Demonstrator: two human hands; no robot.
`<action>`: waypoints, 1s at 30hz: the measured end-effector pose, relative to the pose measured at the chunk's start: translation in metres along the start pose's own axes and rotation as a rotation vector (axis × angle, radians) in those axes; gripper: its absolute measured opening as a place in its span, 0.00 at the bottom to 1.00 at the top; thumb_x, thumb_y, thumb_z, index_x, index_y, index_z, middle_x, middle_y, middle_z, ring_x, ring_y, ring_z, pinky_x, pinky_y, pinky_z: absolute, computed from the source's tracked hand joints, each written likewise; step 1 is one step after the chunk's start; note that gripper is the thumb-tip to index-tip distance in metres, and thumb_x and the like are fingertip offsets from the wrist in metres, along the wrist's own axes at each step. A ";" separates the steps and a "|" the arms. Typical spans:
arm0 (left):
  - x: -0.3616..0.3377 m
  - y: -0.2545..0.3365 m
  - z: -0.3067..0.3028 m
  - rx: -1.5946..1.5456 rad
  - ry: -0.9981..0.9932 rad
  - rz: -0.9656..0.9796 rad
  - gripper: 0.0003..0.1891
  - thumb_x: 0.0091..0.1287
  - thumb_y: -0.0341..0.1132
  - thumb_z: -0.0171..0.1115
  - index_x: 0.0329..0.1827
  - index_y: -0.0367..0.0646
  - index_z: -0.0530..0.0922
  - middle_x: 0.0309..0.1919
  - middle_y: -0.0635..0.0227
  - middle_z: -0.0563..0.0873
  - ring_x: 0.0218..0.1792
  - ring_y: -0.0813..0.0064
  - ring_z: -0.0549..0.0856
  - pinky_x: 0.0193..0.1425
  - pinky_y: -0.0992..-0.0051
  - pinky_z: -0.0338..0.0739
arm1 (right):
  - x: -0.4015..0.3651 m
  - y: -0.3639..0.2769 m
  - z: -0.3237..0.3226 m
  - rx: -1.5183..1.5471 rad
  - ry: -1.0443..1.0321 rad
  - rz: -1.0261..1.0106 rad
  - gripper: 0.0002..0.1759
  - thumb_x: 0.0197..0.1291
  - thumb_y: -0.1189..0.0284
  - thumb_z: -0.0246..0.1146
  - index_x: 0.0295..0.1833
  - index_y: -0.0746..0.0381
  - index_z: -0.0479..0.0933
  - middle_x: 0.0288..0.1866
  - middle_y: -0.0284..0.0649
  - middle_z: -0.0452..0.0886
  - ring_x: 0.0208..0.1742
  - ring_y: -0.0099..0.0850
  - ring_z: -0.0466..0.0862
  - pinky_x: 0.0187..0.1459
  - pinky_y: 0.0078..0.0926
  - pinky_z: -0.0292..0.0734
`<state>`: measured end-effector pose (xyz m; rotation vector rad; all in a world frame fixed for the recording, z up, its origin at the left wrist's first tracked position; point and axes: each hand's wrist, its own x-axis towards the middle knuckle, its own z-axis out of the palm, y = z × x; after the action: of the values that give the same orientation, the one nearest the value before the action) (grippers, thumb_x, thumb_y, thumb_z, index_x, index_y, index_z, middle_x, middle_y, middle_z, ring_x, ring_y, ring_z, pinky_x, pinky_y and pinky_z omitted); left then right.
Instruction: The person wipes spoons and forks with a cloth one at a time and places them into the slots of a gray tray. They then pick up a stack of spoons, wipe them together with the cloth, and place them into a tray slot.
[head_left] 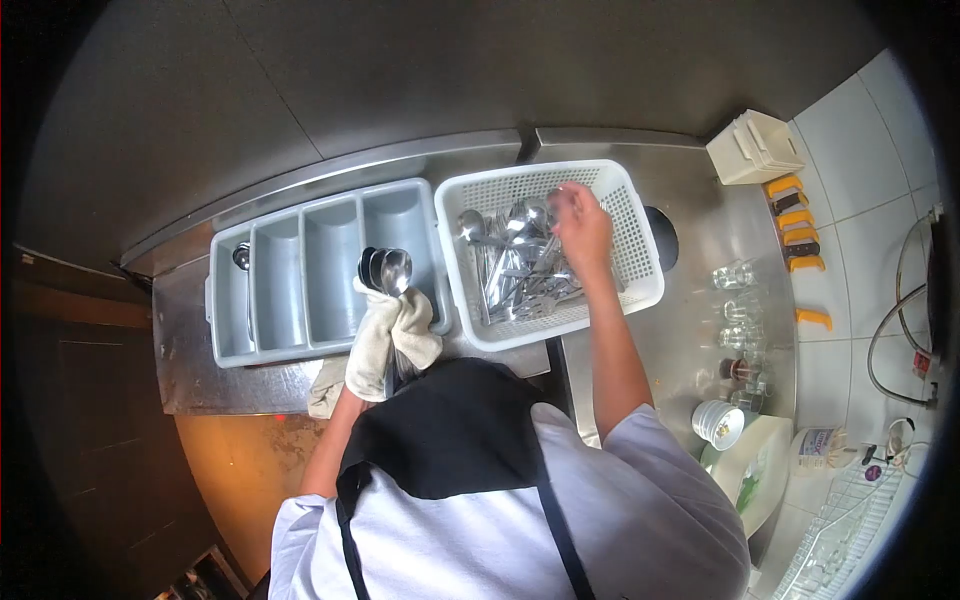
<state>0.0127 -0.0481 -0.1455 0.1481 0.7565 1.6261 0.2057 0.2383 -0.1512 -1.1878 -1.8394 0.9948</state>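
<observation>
While left grip (pixel 356 397) is clasping spoons (pixel 396 270) through cloth (pixel 375 335) (likely slick; hold low), right grip (pixel 584 228) is hanging half-curled, contents unclear.

1. White containers (pixel 755 150) stood at the far right of the bench (pixel 690 225).
2. Yellow-handled tools (pixel 795 218) ran in a row beside the wall tiles (pixel 862 175), right.
3. Clear glasses (pixel 740 338) lined the bench's right side.
4. A white tub (pixel 709 421) stood just nearer.
5. A labelled bottle (pixel 814 447) stood near right.
6. A wire rack (pixel 840 540) lay nearer still.
</observation>
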 end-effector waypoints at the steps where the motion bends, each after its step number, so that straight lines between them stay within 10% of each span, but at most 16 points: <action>1: -0.001 0.001 0.000 -0.031 -0.020 -0.015 0.13 0.80 0.44 0.56 0.42 0.44 0.72 0.31 0.71 0.75 0.25 0.78 0.75 0.30 0.76 0.73 | 0.000 -0.016 0.000 0.132 -0.020 0.004 0.12 0.71 0.74 0.61 0.57 0.62 0.81 0.39 0.42 0.91 0.36 0.29 0.90 0.39 0.29 0.83; 5: -0.004 0.003 0.007 -0.117 0.003 -0.042 0.07 0.81 0.37 0.51 0.44 0.44 0.71 0.33 0.72 0.74 0.30 0.80 0.74 0.36 0.79 0.75 | 0.002 -0.061 -0.002 0.348 0.061 -0.217 0.11 0.73 0.75 0.61 0.57 0.63 0.81 0.43 0.38 0.91 0.35 0.21 0.88 0.35 0.20 0.80; 7: -0.003 0.002 0.007 -0.214 0.015 -0.093 0.17 0.81 0.49 0.53 0.43 0.43 0.73 0.35 0.68 0.77 0.31 0.74 0.79 0.37 0.74 0.79 | -0.003 -0.090 -0.005 0.474 0.132 -0.302 0.11 0.73 0.76 0.61 0.57 0.62 0.82 0.44 0.38 0.91 0.34 0.22 0.88 0.33 0.20 0.80; 12: 0.029 -0.027 -0.047 -0.992 0.230 -0.231 0.27 0.80 0.61 0.50 0.44 0.42 0.75 0.35 0.64 0.79 0.34 0.66 0.82 0.45 0.70 0.81 | -0.039 -0.130 0.018 0.746 -0.274 -0.020 0.10 0.73 0.73 0.63 0.56 0.63 0.81 0.43 0.40 0.90 0.32 0.22 0.87 0.34 0.18 0.81; 16: -0.001 0.004 0.049 -0.135 0.169 -0.170 0.20 0.84 0.54 0.49 0.50 0.43 0.73 0.36 0.66 0.78 0.34 0.71 0.81 0.43 0.74 0.79 | -0.078 -0.110 0.071 0.480 -0.604 0.027 0.23 0.69 0.66 0.70 0.63 0.66 0.79 0.43 0.45 0.89 0.34 0.28 0.89 0.37 0.25 0.84; 20: -0.013 0.007 0.027 0.063 -0.009 -0.057 0.19 0.80 0.52 0.57 0.45 0.43 0.74 0.32 0.68 0.78 0.33 0.75 0.81 0.38 0.76 0.77 | -0.068 -0.064 0.047 -0.376 -0.044 -0.532 0.26 0.63 0.59 0.74 0.60 0.65 0.82 0.60 0.49 0.85 0.55 0.47 0.86 0.54 0.42 0.83; 25: -0.009 0.005 0.016 -0.004 -0.057 -0.014 0.14 0.80 0.44 0.58 0.41 0.44 0.73 0.29 0.72 0.75 0.26 0.78 0.77 0.30 0.76 0.74 | -0.050 0.021 0.004 -0.674 0.078 -0.161 0.33 0.59 0.60 0.76 0.66 0.64 0.76 0.54 0.50 0.86 0.54 0.44 0.87 0.50 0.41 0.85; 28: -0.005 0.003 0.008 0.072 -0.056 -0.045 0.13 0.80 0.44 0.58 0.41 0.44 0.73 0.28 0.73 0.75 0.25 0.78 0.77 0.30 0.78 0.73 | -0.048 0.043 0.005 -0.078 -0.269 0.424 0.33 0.62 0.62 0.75 0.69 0.63 0.73 0.43 0.45 0.87 0.40 0.35 0.90 0.36 0.31 0.86; 30: -0.004 0.005 0.004 0.149 -0.070 -0.048 0.12 0.80 0.43 0.57 0.41 0.44 0.73 0.28 0.73 0.75 0.26 0.79 0.77 0.30 0.79 0.72 | -0.046 0.075 0.009 0.103 -0.199 0.336 0.28 0.67 0.64 0.70 0.68 0.63 0.73 0.37 0.40 0.85 0.33 0.29 0.87 0.29 0.26 0.82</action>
<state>0.0111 -0.0505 -0.1380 0.2904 0.8212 1.5116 0.2410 0.2145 -0.2288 -1.4051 -1.7452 1.4223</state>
